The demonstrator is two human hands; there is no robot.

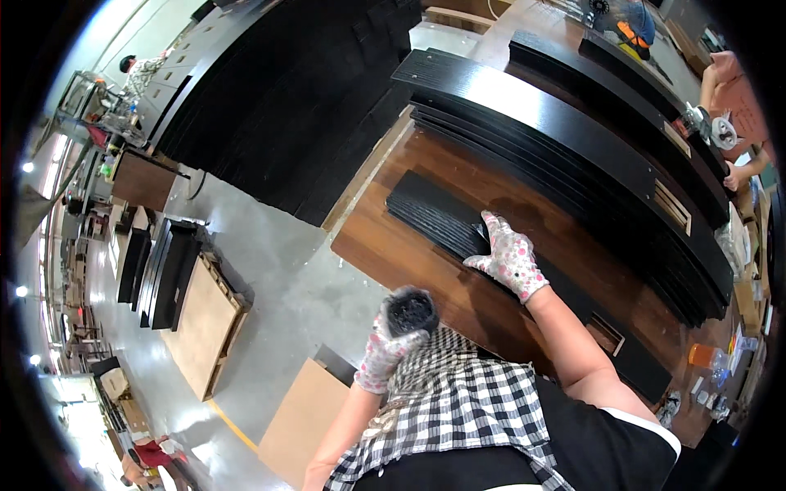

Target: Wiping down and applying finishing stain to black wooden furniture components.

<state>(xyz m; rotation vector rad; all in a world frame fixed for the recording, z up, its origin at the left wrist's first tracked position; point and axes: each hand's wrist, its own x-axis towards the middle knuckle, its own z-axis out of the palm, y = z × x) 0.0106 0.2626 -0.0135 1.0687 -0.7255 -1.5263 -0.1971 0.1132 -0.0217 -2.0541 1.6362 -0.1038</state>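
My left hand (pixel 383 350), in a white glove with pink dots, is closed round a small tub (pixel 410 313) with a fuzzy-looking black inside, in front of my checked apron. My right hand (pixel 512 258), in a matching glove, is on a long black wood-grain board (pixel 434 214). Thumb and forefinger curve round a dark spot with a small pale glint; what they hold there I cannot make out. Toward its near right end the board has a rectangular cutout (pixel 607 334). It lies on a brown wooden tabletop (pixel 377 237).
Beyond the board rises a stack of curved black boards (pixel 565 135). Another person (pixel 741 110) works at the right, near a clear bottle with orange liquid (pixel 708 357). A large black panel stack (pixel 286 106) stands far left; a pallet (pixel 209 327) and cardboard box (pixel 304 417) rest on the floor.
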